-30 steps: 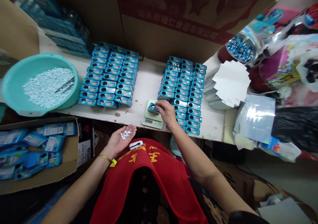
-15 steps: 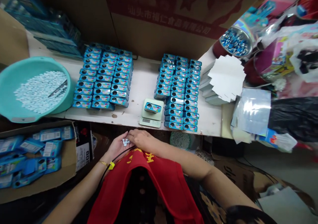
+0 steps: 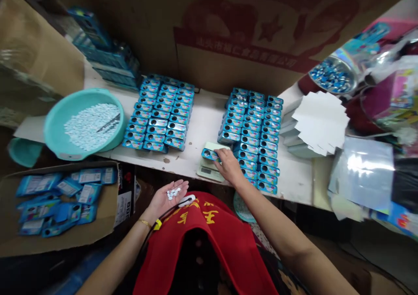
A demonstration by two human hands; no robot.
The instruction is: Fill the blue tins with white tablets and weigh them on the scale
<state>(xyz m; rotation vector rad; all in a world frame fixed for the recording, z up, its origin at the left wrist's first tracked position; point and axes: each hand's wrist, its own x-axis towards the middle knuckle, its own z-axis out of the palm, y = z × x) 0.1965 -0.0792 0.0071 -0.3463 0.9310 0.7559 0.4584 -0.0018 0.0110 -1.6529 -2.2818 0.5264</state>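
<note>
My left hand (image 3: 166,197) is palm up with its fingers stretched out, in front of the table edge. A small heap of white tablets (image 3: 173,193) lies in its palm. My right hand (image 3: 227,164) reaches over the table and grips the right end of a blue tin (image 3: 209,154), thumb and fingers around it. That tin lies on a pale kitchen scale (image 3: 205,171) with a small display at the front. Rows of blue tins (image 3: 158,114) stand to the left of the scale, and more blue tins (image 3: 253,129) to its right, some with tablets on top.
A turquoise basin (image 3: 119,140) of white tablets is at the left. Below it, a cardboard box (image 3: 107,225) contains blue packs. A large carton (image 3: 212,55) stands behind the tins. White card stacks (image 3: 321,120) and a metal bowl (image 3: 354,75) of shiny blue pieces are at the right.
My hands have parted. My right hand has gone from beside the left to the tin on the scale. The left has opened out flat with the tablets. The view has shifted.
</note>
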